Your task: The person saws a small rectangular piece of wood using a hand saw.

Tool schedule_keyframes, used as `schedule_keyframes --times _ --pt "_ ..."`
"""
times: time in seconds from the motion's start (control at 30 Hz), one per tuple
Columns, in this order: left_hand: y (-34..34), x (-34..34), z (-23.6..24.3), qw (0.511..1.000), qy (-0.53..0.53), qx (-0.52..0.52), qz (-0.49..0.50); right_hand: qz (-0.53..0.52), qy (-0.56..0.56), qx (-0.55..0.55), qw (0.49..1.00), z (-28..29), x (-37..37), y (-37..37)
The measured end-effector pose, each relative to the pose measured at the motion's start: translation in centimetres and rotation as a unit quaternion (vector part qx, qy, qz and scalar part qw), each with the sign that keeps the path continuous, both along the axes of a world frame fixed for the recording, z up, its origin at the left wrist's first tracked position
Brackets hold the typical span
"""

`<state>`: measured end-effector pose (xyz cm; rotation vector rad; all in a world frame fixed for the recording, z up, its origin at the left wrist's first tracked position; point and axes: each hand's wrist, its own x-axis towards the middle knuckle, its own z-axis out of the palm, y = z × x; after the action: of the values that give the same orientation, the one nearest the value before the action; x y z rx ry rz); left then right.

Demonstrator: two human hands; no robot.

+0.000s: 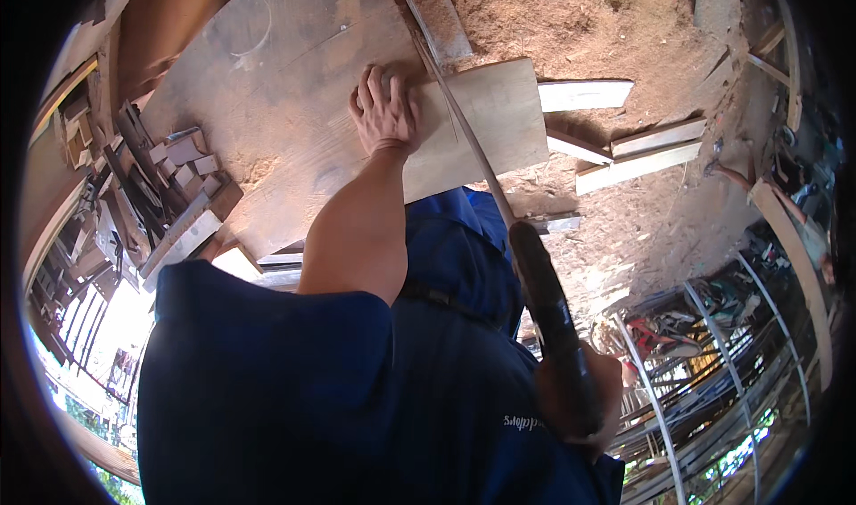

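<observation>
The saw [526, 251] is held in the right hand [606, 389], closed around its black handle, though single fingers there are too shaded to be told apart. Its blade [479, 156] is laid across the pale board [499, 126], the long axis running from the near edge, where the handle is held, obliquely leftward past the far edge. The left hand [385, 117] is planted at the board's left end, fingers slightly spread and palm down, nothing pinched; whether the fingertips are on the board or on the wide sheet [259, 122] beyond its left end cannot be told. The blade is thus set just right of the left fingers, and this hand is nearer to the cutting edge than the right. Well left of the board, offcuts [187, 162] are heaped, but whether they are boxed in cannot be made out. To its right, strips [586, 95] are scattered; farther off, mixed clutter is contained behind a barred rack [724, 353].
</observation>
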<state>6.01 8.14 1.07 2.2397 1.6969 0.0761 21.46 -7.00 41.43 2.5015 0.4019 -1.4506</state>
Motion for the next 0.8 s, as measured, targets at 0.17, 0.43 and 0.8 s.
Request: schedule_keyframes --times 0.17,0.43,0.8 --pt "-0.4 0.2 -0.6 1.0 0.007 -0.009 -0.002 0.2 -0.098 -0.01 0.975 1.2 -2.2 0.9" --pt "-0.3 -0.3 -0.5 1.0 0.012 -0.001 -0.008 -0.05 0.121 0.381 0.915 -11.8 -2.6 2.4" --pt "-0.3 0.3 -0.5 1.0 0.01 0.011 0.0 -0.015 0.122 0.24 0.963 -7.0 -0.6 -0.5"
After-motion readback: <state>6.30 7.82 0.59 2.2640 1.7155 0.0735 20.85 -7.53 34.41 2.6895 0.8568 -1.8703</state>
